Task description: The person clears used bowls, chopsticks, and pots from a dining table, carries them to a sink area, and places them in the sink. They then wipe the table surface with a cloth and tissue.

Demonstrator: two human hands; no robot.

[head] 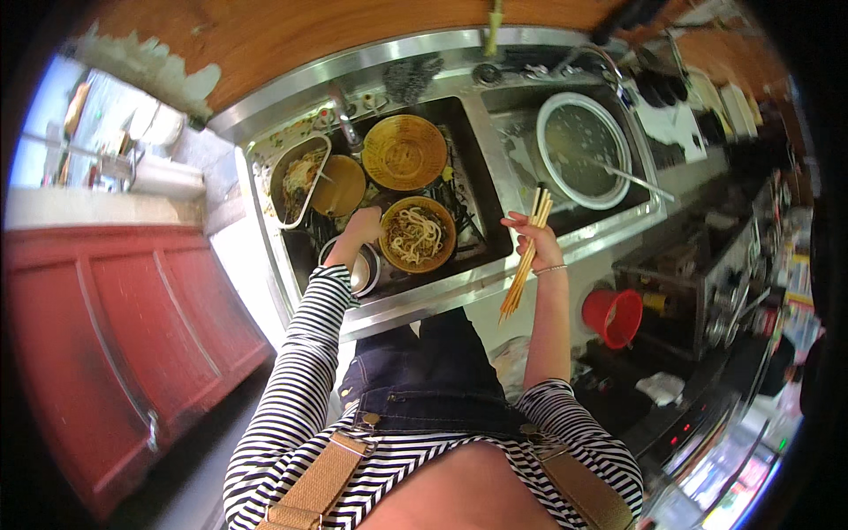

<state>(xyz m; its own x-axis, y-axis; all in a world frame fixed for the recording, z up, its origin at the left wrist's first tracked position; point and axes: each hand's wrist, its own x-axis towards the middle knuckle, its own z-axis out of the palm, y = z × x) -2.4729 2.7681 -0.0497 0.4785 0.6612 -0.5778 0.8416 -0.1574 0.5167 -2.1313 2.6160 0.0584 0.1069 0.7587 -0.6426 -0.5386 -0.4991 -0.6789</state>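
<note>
My right hand (540, 245) holds a bundle of chopsticks (528, 258) above the front rim of the steel double sink (487, 179). At the left edge of a yellow bowl with noodles in broth (419, 235) is my left hand (364, 225); its fingertips are partly hidden, so its grip is unclear. A yellow bowl (404, 152) stands behind, beside a bowl of brownish liquid (340, 189). A white-rimmed oval strainer with food scraps (301, 179) leans at the sink's left. Under my left forearm is a metal bowl (361, 273).
A large round basin of cloudy water (583, 149) with a long utensil (629, 177) across its rim sits in the right sink. A faucet (346, 119) rises at the left basin's back. A red bucket (613, 318) stands at right, a red door (126, 331) at left.
</note>
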